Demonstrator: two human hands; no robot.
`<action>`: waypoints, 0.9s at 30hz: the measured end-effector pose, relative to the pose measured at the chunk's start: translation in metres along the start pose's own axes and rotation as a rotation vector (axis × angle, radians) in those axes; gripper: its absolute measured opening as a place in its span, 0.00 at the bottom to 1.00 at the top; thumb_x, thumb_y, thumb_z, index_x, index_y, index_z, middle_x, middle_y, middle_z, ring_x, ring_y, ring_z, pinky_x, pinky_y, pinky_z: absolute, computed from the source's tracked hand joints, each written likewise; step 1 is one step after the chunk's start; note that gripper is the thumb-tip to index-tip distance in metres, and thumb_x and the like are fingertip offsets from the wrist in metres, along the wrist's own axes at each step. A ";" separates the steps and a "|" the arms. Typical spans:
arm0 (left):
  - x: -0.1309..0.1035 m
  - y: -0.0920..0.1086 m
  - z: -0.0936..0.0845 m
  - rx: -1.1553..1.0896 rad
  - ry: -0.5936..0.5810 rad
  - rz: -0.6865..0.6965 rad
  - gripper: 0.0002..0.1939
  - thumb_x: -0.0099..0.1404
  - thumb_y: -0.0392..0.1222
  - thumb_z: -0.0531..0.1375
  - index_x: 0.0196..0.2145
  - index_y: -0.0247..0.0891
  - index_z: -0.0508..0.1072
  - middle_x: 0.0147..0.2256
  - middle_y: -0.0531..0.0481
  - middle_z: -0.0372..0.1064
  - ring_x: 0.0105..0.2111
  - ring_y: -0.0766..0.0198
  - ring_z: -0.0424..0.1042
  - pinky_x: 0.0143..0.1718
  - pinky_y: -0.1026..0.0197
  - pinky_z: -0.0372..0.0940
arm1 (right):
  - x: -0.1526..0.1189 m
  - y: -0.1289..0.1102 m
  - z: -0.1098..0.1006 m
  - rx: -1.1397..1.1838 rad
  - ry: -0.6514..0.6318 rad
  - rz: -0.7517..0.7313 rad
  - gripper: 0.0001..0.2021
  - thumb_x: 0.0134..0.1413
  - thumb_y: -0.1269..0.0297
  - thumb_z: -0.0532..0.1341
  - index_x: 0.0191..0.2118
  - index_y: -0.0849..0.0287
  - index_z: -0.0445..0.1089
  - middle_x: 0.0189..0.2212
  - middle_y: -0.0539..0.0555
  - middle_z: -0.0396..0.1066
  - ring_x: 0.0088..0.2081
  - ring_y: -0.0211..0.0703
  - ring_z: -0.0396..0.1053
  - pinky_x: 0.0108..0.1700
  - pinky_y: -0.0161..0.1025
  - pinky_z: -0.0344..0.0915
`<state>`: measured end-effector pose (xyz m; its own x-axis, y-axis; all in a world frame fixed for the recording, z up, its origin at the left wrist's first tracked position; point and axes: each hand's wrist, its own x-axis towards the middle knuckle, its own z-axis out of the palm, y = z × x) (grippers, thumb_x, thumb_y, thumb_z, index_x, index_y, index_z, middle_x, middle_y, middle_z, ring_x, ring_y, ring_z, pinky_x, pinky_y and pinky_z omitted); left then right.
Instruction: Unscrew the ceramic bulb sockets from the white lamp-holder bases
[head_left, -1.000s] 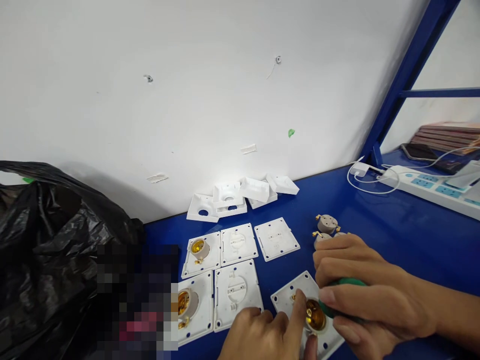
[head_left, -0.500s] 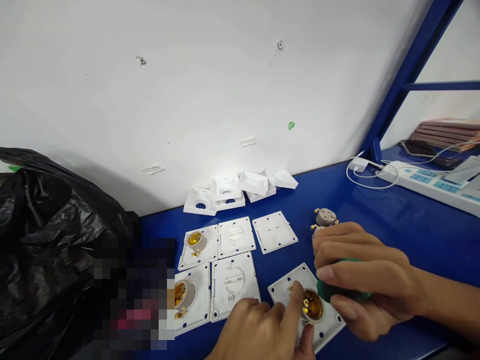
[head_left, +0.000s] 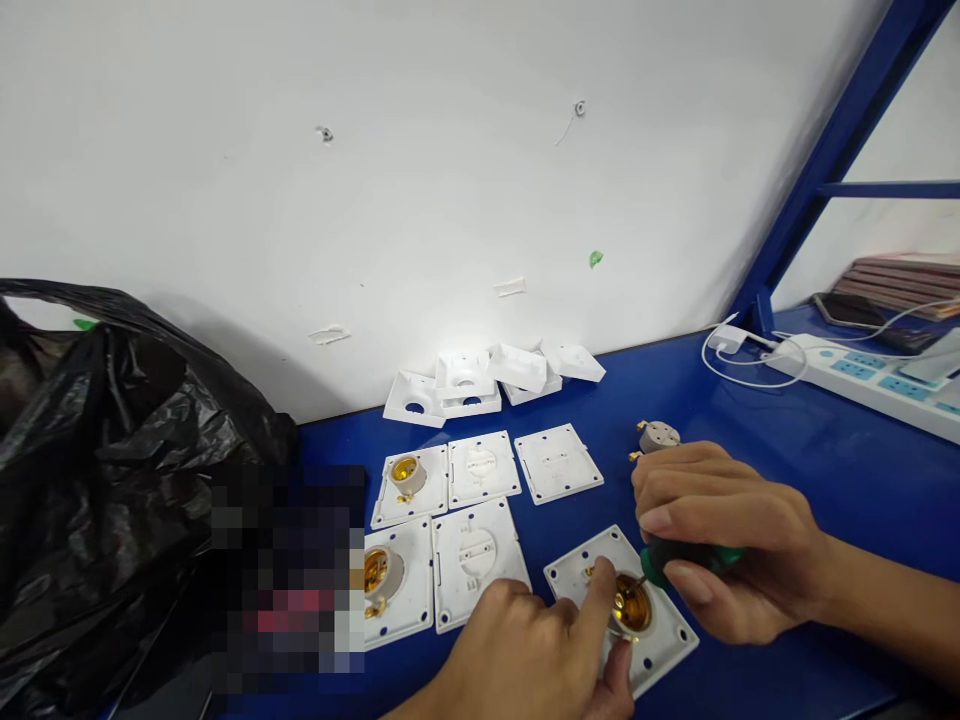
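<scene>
My right hand (head_left: 720,545) is wrapped round a green-handled screwdriver (head_left: 656,562). The shaft reaches into the brass-lined lamp socket (head_left: 632,603), which sits on a square white base plate (head_left: 660,655). My left hand (head_left: 536,640) holds this socket, index finger on its far side by a brass terminal and thumb on the near side. Left of it lie base plates with round sockets, such as the nearer socket (head_left: 382,575) and the farther socket (head_left: 407,474). Several plates, like this bare plate (head_left: 559,463), carry no socket. A loose socket (head_left: 660,436) lies beyond my right hand.
White square covers (head_left: 469,385) are heaped against the wall. A black plastic bag (head_left: 142,440) fills the left side, beside a blurred-out patch. At the right are a power strip (head_left: 847,375) with cables, a phone (head_left: 847,309) and a blue frame post (head_left: 825,150).
The view has shifted, so the scene sits slightly farther right. The screwdriver's shaft now shows at the socket, and my right hand has turned a little. My left hand keeps its hold.
</scene>
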<state>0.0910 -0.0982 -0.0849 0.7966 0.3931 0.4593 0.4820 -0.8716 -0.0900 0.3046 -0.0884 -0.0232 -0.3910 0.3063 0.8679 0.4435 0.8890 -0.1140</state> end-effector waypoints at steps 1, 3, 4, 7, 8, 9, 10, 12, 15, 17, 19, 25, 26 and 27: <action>0.000 0.000 0.000 -0.002 0.001 -0.003 0.20 0.53 0.42 0.68 0.42 0.40 0.66 0.19 0.61 0.74 0.09 0.58 0.68 0.11 0.56 0.63 | 0.000 0.000 0.000 -0.005 -0.002 0.005 0.09 0.77 0.62 0.53 0.44 0.60 0.65 0.21 0.45 0.69 0.21 0.35 0.67 0.32 0.38 0.73; 0.000 0.000 0.000 -0.011 -0.007 -0.003 0.20 0.54 0.42 0.68 0.42 0.39 0.67 0.19 0.61 0.74 0.09 0.58 0.69 0.12 0.56 0.65 | 0.000 0.000 -0.001 -0.012 -0.005 0.004 0.09 0.77 0.63 0.53 0.44 0.60 0.65 0.21 0.45 0.69 0.21 0.35 0.68 0.32 0.38 0.73; 0.000 0.000 0.000 -0.018 -0.010 -0.001 0.20 0.54 0.42 0.68 0.42 0.39 0.67 0.19 0.60 0.75 0.10 0.58 0.69 0.13 0.56 0.66 | 0.001 -0.001 -0.002 -0.015 -0.003 0.001 0.09 0.77 0.63 0.53 0.44 0.60 0.65 0.21 0.46 0.69 0.21 0.35 0.68 0.32 0.38 0.73; 0.000 -0.001 0.001 -0.042 -0.016 0.007 0.24 0.55 0.41 0.67 0.49 0.35 0.68 0.20 0.60 0.76 0.11 0.58 0.71 0.13 0.56 0.67 | 0.002 -0.002 -0.003 -0.014 -0.007 -0.004 0.08 0.77 0.64 0.52 0.44 0.59 0.65 0.21 0.46 0.70 0.21 0.35 0.68 0.32 0.38 0.73; 0.000 -0.002 0.001 -0.047 -0.012 0.009 0.26 0.56 0.41 0.66 0.51 0.33 0.67 0.20 0.60 0.76 0.11 0.58 0.71 0.13 0.57 0.67 | 0.003 -0.003 -0.003 -0.012 -0.015 -0.005 0.08 0.77 0.64 0.52 0.44 0.59 0.65 0.21 0.46 0.71 0.21 0.35 0.68 0.32 0.38 0.73; -0.001 -0.002 0.001 -0.054 -0.010 0.010 0.28 0.57 0.41 0.66 0.54 0.31 0.67 0.20 0.60 0.76 0.10 0.58 0.71 0.13 0.57 0.67 | 0.003 -0.004 -0.003 -0.012 -0.020 -0.004 0.08 0.77 0.64 0.52 0.44 0.59 0.64 0.21 0.45 0.71 0.21 0.35 0.68 0.32 0.38 0.73; -0.001 -0.003 0.002 -0.060 -0.012 0.012 0.29 0.58 0.41 0.65 0.56 0.30 0.66 0.20 0.60 0.76 0.10 0.58 0.71 0.12 0.57 0.66 | 0.003 -0.004 -0.002 -0.016 -0.025 -0.005 0.08 0.78 0.64 0.52 0.44 0.58 0.64 0.21 0.45 0.71 0.21 0.35 0.68 0.32 0.38 0.73; -0.001 -0.003 0.002 -0.071 -0.022 0.013 0.30 0.59 0.42 0.65 0.57 0.29 0.66 0.20 0.60 0.75 0.10 0.58 0.71 0.12 0.57 0.66 | 0.004 -0.005 -0.002 -0.026 -0.027 -0.001 0.08 0.78 0.63 0.52 0.44 0.58 0.64 0.21 0.46 0.72 0.21 0.35 0.69 0.31 0.38 0.72; -0.002 -0.004 0.004 -0.065 -0.031 0.015 0.29 0.59 0.42 0.65 0.56 0.30 0.66 0.19 0.60 0.75 0.11 0.57 0.71 0.12 0.57 0.66 | 0.003 -0.004 -0.001 -0.039 -0.020 0.003 0.09 0.78 0.63 0.51 0.44 0.58 0.64 0.21 0.46 0.72 0.21 0.35 0.69 0.31 0.39 0.72; -0.002 -0.004 0.005 -0.055 -0.028 0.021 0.29 0.59 0.42 0.65 0.56 0.29 0.66 0.19 0.60 0.75 0.11 0.57 0.72 0.13 0.57 0.67 | 0.003 -0.004 -0.001 -0.038 -0.015 -0.001 0.09 0.78 0.63 0.51 0.43 0.58 0.64 0.20 0.45 0.72 0.20 0.35 0.69 0.31 0.39 0.72; -0.002 -0.004 0.006 -0.052 -0.026 0.026 0.30 0.59 0.42 0.65 0.57 0.29 0.66 0.20 0.60 0.75 0.11 0.57 0.72 0.13 0.56 0.68 | 0.003 -0.003 -0.001 -0.038 -0.019 0.000 0.09 0.78 0.63 0.51 0.43 0.58 0.64 0.20 0.45 0.72 0.20 0.36 0.69 0.31 0.39 0.72; -0.001 -0.003 0.005 -0.043 -0.012 0.010 0.27 0.57 0.42 0.65 0.53 0.32 0.67 0.19 0.60 0.75 0.10 0.57 0.70 0.12 0.56 0.66 | 0.005 -0.005 -0.003 -0.040 -0.021 -0.007 0.08 0.78 0.64 0.51 0.44 0.58 0.65 0.20 0.45 0.72 0.20 0.36 0.68 0.31 0.39 0.72; -0.001 -0.003 0.004 -0.050 -0.017 0.009 0.27 0.57 0.42 0.65 0.53 0.33 0.66 0.20 0.60 0.75 0.10 0.58 0.70 0.12 0.56 0.66 | 0.005 -0.006 -0.003 -0.040 -0.023 -0.007 0.08 0.78 0.65 0.51 0.44 0.58 0.65 0.20 0.45 0.72 0.20 0.36 0.68 0.32 0.39 0.73; -0.001 -0.003 0.003 -0.062 -0.025 0.010 0.27 0.58 0.42 0.65 0.54 0.32 0.66 0.20 0.60 0.75 0.10 0.58 0.70 0.12 0.56 0.65 | 0.005 -0.006 -0.003 -0.040 -0.023 -0.009 0.08 0.78 0.65 0.51 0.44 0.58 0.65 0.20 0.46 0.72 0.20 0.36 0.68 0.32 0.39 0.73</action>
<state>0.0897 -0.0950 -0.0873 0.8105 0.3907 0.4364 0.4511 -0.8916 -0.0396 0.3024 -0.0935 -0.0164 -0.4129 0.3067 0.8576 0.4714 0.8776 -0.0869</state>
